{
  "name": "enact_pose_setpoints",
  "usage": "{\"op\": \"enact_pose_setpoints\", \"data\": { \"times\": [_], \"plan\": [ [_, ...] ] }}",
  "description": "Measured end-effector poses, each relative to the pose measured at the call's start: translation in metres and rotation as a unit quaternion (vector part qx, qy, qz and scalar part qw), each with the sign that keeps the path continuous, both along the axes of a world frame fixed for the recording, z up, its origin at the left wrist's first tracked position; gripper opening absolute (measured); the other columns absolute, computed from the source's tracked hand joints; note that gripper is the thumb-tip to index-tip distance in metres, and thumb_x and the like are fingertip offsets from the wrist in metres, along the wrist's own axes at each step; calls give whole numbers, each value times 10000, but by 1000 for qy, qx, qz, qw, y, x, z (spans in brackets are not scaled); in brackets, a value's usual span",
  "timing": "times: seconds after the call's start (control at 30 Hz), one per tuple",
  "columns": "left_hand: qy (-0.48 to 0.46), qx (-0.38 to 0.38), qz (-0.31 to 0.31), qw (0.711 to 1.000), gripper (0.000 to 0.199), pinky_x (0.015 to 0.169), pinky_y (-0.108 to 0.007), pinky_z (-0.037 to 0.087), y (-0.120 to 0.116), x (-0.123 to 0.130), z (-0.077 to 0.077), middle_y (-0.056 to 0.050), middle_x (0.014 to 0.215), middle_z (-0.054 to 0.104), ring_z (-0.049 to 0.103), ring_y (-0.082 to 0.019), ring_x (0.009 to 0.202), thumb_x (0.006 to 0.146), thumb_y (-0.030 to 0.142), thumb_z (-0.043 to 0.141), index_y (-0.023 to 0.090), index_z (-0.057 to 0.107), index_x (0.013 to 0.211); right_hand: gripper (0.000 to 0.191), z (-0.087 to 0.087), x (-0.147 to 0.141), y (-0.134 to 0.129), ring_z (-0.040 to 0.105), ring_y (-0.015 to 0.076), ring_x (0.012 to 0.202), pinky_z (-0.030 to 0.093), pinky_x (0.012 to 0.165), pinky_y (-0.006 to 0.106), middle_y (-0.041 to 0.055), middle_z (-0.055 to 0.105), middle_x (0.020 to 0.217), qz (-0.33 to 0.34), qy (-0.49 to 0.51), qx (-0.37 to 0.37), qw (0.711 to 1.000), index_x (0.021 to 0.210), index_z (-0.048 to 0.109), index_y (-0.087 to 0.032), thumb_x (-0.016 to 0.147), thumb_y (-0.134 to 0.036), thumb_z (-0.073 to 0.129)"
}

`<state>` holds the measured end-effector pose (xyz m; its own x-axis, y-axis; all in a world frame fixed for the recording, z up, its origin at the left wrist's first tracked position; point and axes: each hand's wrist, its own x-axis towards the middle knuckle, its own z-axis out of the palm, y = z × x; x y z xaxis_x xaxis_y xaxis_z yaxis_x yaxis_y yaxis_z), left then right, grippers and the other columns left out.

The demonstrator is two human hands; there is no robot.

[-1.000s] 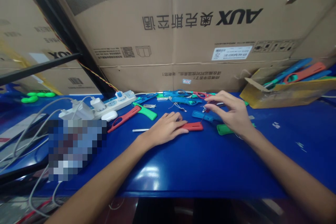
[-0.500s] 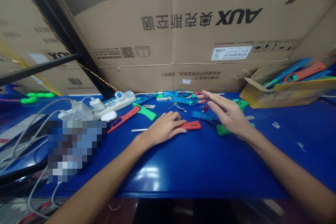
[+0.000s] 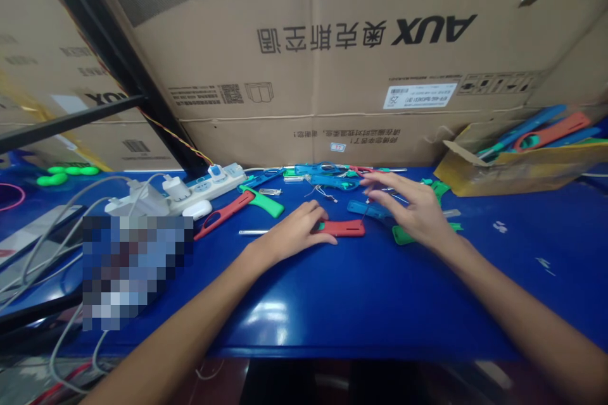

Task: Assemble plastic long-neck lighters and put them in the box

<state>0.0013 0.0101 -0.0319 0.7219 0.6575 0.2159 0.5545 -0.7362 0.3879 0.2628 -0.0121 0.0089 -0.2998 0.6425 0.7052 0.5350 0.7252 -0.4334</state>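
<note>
A red long-nosed lighter (image 3: pixel 346 228) lies flat on the blue table, its metal tube poking out to the left. My left hand (image 3: pixel 299 231) is closed over its middle, with the thumb along the near side and the fingers across the far side. Above the right end of the lighter, my right hand (image 3: pixel 411 209) pinches a slim tool that looks like a small screwdriver (image 3: pixel 366 207). Its thin shaft slants down to the lighter's end; contact is hard to tell. Next to that hand lie a blue casing piece (image 3: pixel 365 209) and a green casing piece (image 3: pixel 403 235).
Several blue lighter casings (image 3: pixel 332 181) lie along the back. At the left are a red casing (image 3: pixel 225 215), a green casing (image 3: pixel 266 202), a white power strip (image 3: pixel 204 188) and cables. A cardboard box (image 3: pixel 475 180) of lighters stands at the right. A large carton (image 3: pixel 332 95) rises behind.
My left hand has slid slightly left along the lighter, uncovering more of its red body. My right hand has shifted slightly right and down, with the tool still at the lighter's right end.
</note>
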Motion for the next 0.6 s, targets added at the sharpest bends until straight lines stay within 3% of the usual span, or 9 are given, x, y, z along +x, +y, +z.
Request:
{"op": "enact_pose_setpoints", "data": {
  "times": [0.13, 0.33, 0.43, 0.6],
  "plan": [
    [12, -9, -1, 1000, 521, 812, -350, 486, 0, -1, 0, -82, 1006, 608, 581, -231, 927, 876, 643, 590, 147, 589, 1037, 372, 1, -3, -2, 702, 181, 968, 546, 928, 393, 36, 726, 1129, 34, 11, -31, 999, 1375, 577, -296, 1020, -243, 481],
    [24, -11, 11, 1000, 526, 755, -328, 487, -5, 0, 7, -76, 974, 665, 644, -230, 877, 914, 653, 550, 157, 584, 1088, 233, 4, -4, -3, 677, 198, 889, 555, 843, 374, 30, 730, 1009, 21, 2, 2, 1000, 1162, 708, -298, 939, -314, 643],
    [10, -43, 22, 999, 528, 743, -323, 484, -6, 1, 10, -72, 978, 685, 654, -232, 875, 909, 661, 561, 167, 595, 1091, 306, 2, -4, -3, 686, 192, 908, 556, 873, 384, 33, 723, 1042, 25, 0, -28, 999, 1281, 655, -306, 996, -311, 544],
    [-33, -106, 39, 993, 424, 762, -301, 461, -3, 2, 10, -54, 894, 687, 626, -180, 798, 1062, 452, 362, 171, 643, 913, 381, 1, -5, -4, 702, 186, 968, 558, 910, 390, 28, 722, 1137, 46, 30, -57, 997, 1386, 580, -327, 1020, -275, 489]
  ]
}}
